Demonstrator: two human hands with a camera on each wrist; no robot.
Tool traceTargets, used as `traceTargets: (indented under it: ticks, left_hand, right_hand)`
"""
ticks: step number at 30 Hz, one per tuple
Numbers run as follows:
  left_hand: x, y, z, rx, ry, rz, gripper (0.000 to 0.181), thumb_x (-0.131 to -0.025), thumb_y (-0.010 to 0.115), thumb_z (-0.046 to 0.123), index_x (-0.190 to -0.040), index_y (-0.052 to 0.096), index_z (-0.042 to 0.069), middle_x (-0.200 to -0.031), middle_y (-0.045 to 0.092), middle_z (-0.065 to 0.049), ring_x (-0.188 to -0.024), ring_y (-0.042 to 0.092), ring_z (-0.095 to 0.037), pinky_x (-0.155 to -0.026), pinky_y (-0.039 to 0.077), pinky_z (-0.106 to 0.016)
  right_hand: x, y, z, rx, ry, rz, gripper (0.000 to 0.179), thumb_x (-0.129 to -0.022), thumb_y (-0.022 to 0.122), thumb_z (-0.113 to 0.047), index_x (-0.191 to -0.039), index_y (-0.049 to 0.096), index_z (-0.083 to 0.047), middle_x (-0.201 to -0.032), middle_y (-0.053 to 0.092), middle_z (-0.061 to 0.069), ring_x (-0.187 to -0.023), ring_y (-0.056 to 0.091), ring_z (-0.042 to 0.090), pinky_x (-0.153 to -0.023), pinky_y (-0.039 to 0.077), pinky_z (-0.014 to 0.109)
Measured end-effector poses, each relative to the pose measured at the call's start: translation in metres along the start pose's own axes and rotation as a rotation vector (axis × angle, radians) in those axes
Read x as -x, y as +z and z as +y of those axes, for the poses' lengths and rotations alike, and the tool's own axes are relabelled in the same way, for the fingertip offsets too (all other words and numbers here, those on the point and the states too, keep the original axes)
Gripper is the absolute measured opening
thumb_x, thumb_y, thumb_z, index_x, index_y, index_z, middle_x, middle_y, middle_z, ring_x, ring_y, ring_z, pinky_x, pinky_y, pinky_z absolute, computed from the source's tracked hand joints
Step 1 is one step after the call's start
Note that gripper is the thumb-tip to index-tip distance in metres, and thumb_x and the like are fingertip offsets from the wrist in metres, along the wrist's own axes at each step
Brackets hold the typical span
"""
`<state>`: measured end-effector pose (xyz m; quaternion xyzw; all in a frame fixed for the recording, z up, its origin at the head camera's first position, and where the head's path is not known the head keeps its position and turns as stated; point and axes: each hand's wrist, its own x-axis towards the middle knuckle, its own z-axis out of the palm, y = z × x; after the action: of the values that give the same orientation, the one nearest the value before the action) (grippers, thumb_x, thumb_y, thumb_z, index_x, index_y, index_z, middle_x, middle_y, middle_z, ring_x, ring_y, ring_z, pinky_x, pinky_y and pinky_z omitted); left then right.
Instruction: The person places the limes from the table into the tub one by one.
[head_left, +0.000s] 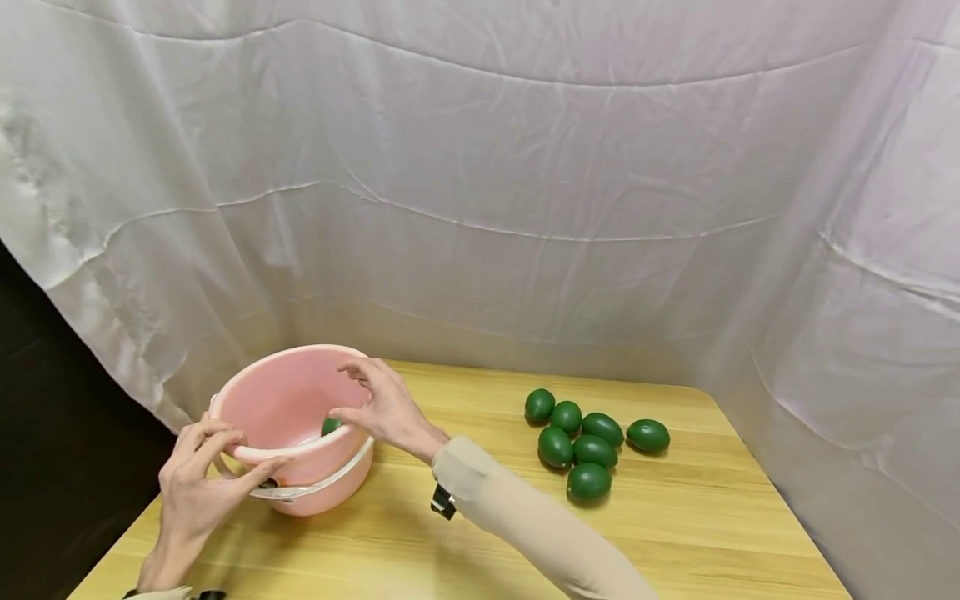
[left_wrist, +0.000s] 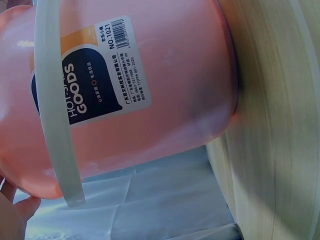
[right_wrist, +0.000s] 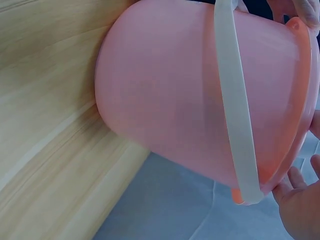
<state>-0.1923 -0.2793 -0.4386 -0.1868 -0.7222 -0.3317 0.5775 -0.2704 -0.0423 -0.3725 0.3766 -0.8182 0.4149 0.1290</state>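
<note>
A pink bucket [head_left: 330, 496] with a white handle [right_wrist: 235, 100] stands at the left of the wooden table. My left hand [head_left: 197, 477] grips its near-left rim, fingers over the edge and thumb against the outside wall. Over the right side of the rim is my right hand [head_left: 386, 408], its fingers loosely bent and well apart from the thumb, with nothing between them. Below that thumb, part of a green avocado [head_left: 330, 426] shows inside the bucket; the rim hides the rest. The left wrist view shows a printed label [left_wrist: 95, 70] on the bucket's wall.
Several dark green avocados [head_left: 595, 451] lie grouped on the wooden table [head_left: 712, 500], right of the right forearm. One avocado [head_left: 648, 436] sits a little apart at the group's right. Pale curtains [head_left: 525, 208] hang behind the table and along its right side.
</note>
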Motion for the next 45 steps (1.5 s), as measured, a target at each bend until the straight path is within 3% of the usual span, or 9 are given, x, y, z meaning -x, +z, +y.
traceTargets:
  ticks: [6, 13, 22, 26, 36, 45]
  left_hand:
    - [0.000, 0.000, 0.000, -0.003, 0.000, -0.008, 0.070, -0.066, 0.078, 0.068, -0.071, 0.065, -0.001, -0.083, 0.058, -0.017, -0.100, 0.049, 0.003, -0.104, 0.038, -0.013]
    - [-0.001, 0.000, 0.000, 0.004, 0.004, 0.002, 0.070, -0.065, 0.079, 0.067, -0.071, 0.066, -0.001, -0.083, 0.059, -0.017, -0.099, 0.050, 0.003, -0.108, 0.039, -0.018]
    - [-0.001, 0.000, -0.001, 0.002, 0.006, 0.016, 0.072, -0.064, 0.079, 0.068, -0.069, 0.065, -0.002, -0.082, 0.059, -0.018, -0.098, 0.050, 0.003, -0.107, 0.039, -0.017]
    - [-0.001, 0.001, -0.001, -0.004, 0.006, 0.020, 0.074, -0.064, 0.079, 0.069, -0.070, 0.065, -0.003, -0.082, 0.058, -0.018, -0.099, 0.050, 0.004, -0.104, 0.039, -0.013]
    - [-0.001, 0.002, 0.001, -0.001, 0.010, 0.024, 0.075, -0.065, 0.078, 0.069, -0.070, 0.064, -0.005, -0.082, 0.057, -0.019, -0.099, 0.050, 0.004, -0.106, 0.039, -0.016]
    - [-0.006, 0.003, 0.009, -0.005, 0.018, 0.033, 0.078, -0.068, 0.076, 0.069, -0.069, 0.062, -0.007, -0.079, 0.056, -0.022, -0.099, 0.047, 0.006, -0.105, 0.038, -0.014]
  right_hand:
    - [0.002, 0.000, 0.003, -0.005, 0.001, 0.012, 0.053, -0.080, 0.083, -0.022, -0.126, 0.058, -0.013, -0.121, 0.061, 0.007, -0.114, 0.061, 0.016, -0.096, 0.048, 0.018]
    - [0.002, -0.006, 0.008, -0.185, 0.066, 0.087, 0.037, -0.083, 0.080, -0.013, -0.116, 0.065, -0.005, -0.115, 0.068, 0.011, -0.104, 0.068, 0.017, -0.089, 0.054, 0.020]
    - [0.011, -0.024, 0.019, -0.292, 0.130, 0.178, 0.026, -0.084, 0.078, -0.013, -0.106, 0.070, -0.001, -0.105, 0.071, 0.010, -0.095, 0.070, 0.017, -0.085, 0.058, 0.029]
    - [0.021, -0.030, 0.026, -0.284, 0.168, 0.196, 0.023, -0.084, 0.078, -0.015, -0.102, 0.070, -0.002, -0.100, 0.072, 0.008, -0.091, 0.070, 0.015, -0.084, 0.058, 0.030]
    - [0.053, -0.046, 0.051, -0.190, 0.226, 0.178, 0.019, -0.087, 0.076, -0.017, -0.104, 0.072, -0.011, -0.099, 0.072, 0.004, -0.092, 0.069, 0.016, -0.083, 0.057, 0.025]
    - [0.079, -0.060, 0.073, -0.044, 0.190, 0.111, 0.021, -0.089, 0.072, -0.014, -0.109, 0.070, -0.007, -0.105, 0.070, 0.008, -0.095, 0.067, 0.019, -0.086, 0.057, 0.027]
